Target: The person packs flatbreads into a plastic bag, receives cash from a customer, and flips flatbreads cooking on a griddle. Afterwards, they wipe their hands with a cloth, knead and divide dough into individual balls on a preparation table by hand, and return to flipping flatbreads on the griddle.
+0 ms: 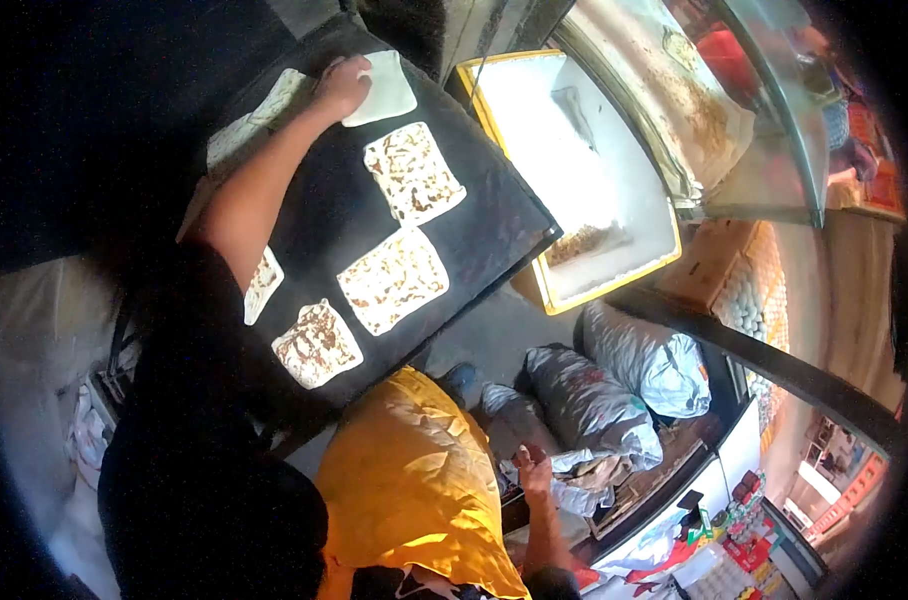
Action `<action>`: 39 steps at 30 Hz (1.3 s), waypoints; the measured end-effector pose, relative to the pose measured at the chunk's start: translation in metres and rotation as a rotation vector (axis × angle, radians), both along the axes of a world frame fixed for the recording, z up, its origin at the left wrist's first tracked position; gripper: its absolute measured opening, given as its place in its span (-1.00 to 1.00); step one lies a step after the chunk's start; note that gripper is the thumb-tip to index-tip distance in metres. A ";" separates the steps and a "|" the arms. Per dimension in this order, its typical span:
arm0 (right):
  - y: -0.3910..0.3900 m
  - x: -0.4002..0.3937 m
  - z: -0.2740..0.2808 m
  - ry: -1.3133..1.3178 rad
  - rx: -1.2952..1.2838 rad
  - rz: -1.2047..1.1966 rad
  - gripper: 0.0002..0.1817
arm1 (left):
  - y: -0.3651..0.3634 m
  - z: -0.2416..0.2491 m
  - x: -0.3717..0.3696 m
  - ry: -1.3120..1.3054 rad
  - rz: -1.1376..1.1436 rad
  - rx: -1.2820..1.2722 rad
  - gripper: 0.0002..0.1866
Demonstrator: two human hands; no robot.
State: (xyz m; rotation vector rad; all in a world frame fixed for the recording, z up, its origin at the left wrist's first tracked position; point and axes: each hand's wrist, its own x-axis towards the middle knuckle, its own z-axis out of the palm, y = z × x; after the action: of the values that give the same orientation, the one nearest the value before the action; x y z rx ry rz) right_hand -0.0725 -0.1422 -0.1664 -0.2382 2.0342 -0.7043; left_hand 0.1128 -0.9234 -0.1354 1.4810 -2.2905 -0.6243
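Note:
My left hand is stretched out over the dark flat griddle, its fingers closed at the edge of a pale, unbrowned flatbread. Nearer to me lie a brown-spotted square flatbread, another spotted one and a smaller one with a darker middle. My left forearm partly covers a long flatbread and a flatbread piece at the left. My right hand is held off to the side by my yellow apron, fingers loosely bent and apart, with nothing visible in them.
A white box with a yellow rim stands beside the griddle's right edge. Full grey sacks are on the floor near my right hand. Trays of eggs are stacked farther right, past a dark bar. A glass panel stands at the upper right.

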 end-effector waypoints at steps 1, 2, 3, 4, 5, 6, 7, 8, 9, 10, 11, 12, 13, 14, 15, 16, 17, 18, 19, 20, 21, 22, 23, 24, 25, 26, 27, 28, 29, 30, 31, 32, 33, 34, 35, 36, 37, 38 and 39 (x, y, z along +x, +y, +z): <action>0.002 0.000 0.001 0.006 0.004 -0.003 -0.51 | -0.008 -0.001 -0.004 -0.109 0.054 -0.032 -0.64; -0.013 0.003 0.017 -0.034 0.006 -0.067 -0.52 | -0.025 -0.007 -0.005 -0.253 0.092 0.018 -0.56; -0.023 0.004 0.028 -0.074 0.008 -0.131 -0.52 | -0.040 -0.024 -0.002 -0.307 0.127 -0.012 -0.53; -0.026 0.005 0.032 -0.066 0.014 -0.137 -0.52 | -0.053 -0.045 0.002 -0.363 0.162 -0.041 -0.51; -0.028 0.006 0.035 -0.037 0.004 -0.146 -0.53 | -0.067 -0.061 0.004 -0.397 0.181 0.004 -0.48; -0.031 0.007 0.038 -0.012 -0.005 -0.153 -0.54 | -0.052 -0.034 -0.007 -0.394 0.177 0.010 -0.48; -0.034 0.006 0.041 -0.011 0.003 -0.155 -0.54 | -0.038 -0.003 -0.014 -0.499 0.159 0.035 -0.48; -0.037 0.006 0.044 -0.010 0.027 -0.140 -0.55 | -0.027 0.019 -0.019 -0.606 0.142 0.059 -0.49; -0.040 0.007 0.046 -0.010 0.047 -0.124 -0.55 | -0.031 0.016 -0.015 -0.572 0.129 0.026 -0.53; -0.039 0.007 0.042 -0.012 0.045 -0.122 -0.55 | -0.042 0.007 -0.009 -0.574 0.131 0.025 -0.53; -0.035 0.007 0.035 -0.010 0.065 -0.121 -0.55 | -0.058 -0.005 -0.001 -0.448 0.070 0.121 -0.54; -0.035 0.005 0.030 -0.008 0.086 -0.119 -0.56 | -0.063 -0.007 0.002 -0.320 0.008 0.216 -0.56; -0.033 0.004 0.026 -0.011 0.084 -0.115 -0.56 | -0.063 -0.013 0.004 -0.134 0.018 0.147 -0.62; -0.033 0.003 0.025 -0.025 0.065 -0.099 -0.57 | -0.052 0.003 0.002 -0.140 0.025 0.145 -0.62; -0.035 0.001 0.022 -0.041 0.043 -0.080 -0.58 | -0.036 0.033 -0.001 -0.033 -0.026 0.045 -0.68; -0.041 -0.001 0.022 -0.050 0.034 -0.072 -0.58 | -0.021 0.055 -0.001 0.072 -0.079 -0.060 -0.75; -0.049 -0.003 0.023 -0.085 0.013 -0.098 -0.60 | -0.011 0.062 0.003 0.109 -0.144 -0.143 -0.77; -0.055 -0.006 0.023 -0.120 -0.008 -0.126 -0.63 | 0.008 0.085 0.006 0.030 -0.193 -0.116 -0.77; -0.047 -0.008 0.007 -0.163 -0.033 -0.193 -0.65 | 0.017 0.081 0.016 0.016 -0.292 -0.166 -0.72; -0.037 -0.014 -0.014 -0.173 -0.040 -0.183 -0.65 | 0.025 0.074 0.027 0.001 -0.388 -0.213 -0.67; -0.024 -0.022 -0.038 -0.129 -0.031 -0.103 -0.66 | 0.041 0.080 0.037 -0.118 -0.383 -0.247 -0.60; -0.020 -0.026 -0.052 -0.084 -0.020 -0.025 -0.66 | 0.056 0.084 0.045 -0.235 -0.377 -0.276 -0.52; -0.059 -0.020 -0.012 -0.234 -0.080 -0.258 -0.66 | 0.060 0.079 0.061 -0.337 -0.329 -0.211 -0.41; -0.069 -0.023 -0.006 -0.239 -0.078 -0.253 -0.66 | 0.060 0.069 0.079 -0.343 -0.324 -0.208 -0.41; -0.073 -0.026 -0.004 -0.203 -0.052 -0.158 -0.71 | 0.058 0.056 0.100 -0.335 -0.132 -0.153 -0.41; -0.077 -0.029 -0.001 -0.166 -0.025 -0.063 -0.74 | 0.055 0.040 0.123 -0.323 0.060 -0.096 -0.41; -0.088 -0.029 0.009 -0.167 -0.020 -0.059 -0.74 | 0.049 0.020 0.152 -0.361 0.089 -0.076 -0.42; -0.099 -0.029 0.021 -0.139 -0.017 0.011 -0.73 | 0.044 0.006 0.176 -0.399 0.117 -0.054 -0.41; -0.105 -0.029 0.027 -0.110 -0.013 0.082 -0.72 | 0.049 0.008 0.187 -0.569 0.177 -0.004 -0.39; -0.102 -0.029 0.024 -0.112 -0.010 0.087 -0.72 | 0.048 0.009 0.192 -0.571 0.181 0.001 -0.39; -0.096 -0.029 0.017 -0.074 -0.040 0.103 -0.66 | 0.044 0.011 0.196 -0.617 0.182 0.040 -0.37; -0.092 -0.029 0.012 -0.036 -0.072 0.118 -0.59 | 0.040 0.014 0.199 -0.661 0.181 0.078 -0.36; -0.088 -0.030 0.011 -0.036 -0.073 0.121 -0.59 | 0.040 0.023 0.188 -0.643 0.234 0.093 -0.36; -0.085 -0.032 0.010 -0.060 -0.049 0.115 -0.58 | 0.043 0.031 0.174 -0.642 0.239 0.091 -0.36; -0.083 -0.033 0.009 -0.082 -0.024 0.107 -0.58 | 0.048 0.036 0.158 -0.552 0.222 0.017 -0.37; -0.078 -0.033 0.008 -0.078 -0.022 0.108 -0.58 | 0.053 0.037 0.144 -0.460 0.203 -0.052 -0.38; -0.074 -0.033 0.007 -0.067 -0.028 0.075 -0.57 | 0.053 0.029 0.134 -0.386 0.165 -0.042 -0.38; -0.071 -0.033 0.005 -0.057 -0.035 0.042 -0.57 | 0.061 0.043 0.113 -0.392 0.140 0.035 -0.37; -0.070 -0.032 0.002 -0.053 -0.033 0.043 -0.57 | 0.061 0.038 0.109 -0.408 0.111 0.042 -0.37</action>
State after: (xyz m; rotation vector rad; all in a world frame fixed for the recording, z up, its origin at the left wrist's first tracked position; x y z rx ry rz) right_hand -0.1049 -0.2120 -0.1640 -0.2785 1.9631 -0.7108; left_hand 0.2217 -0.8623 -0.0979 1.8864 -2.4731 -0.3657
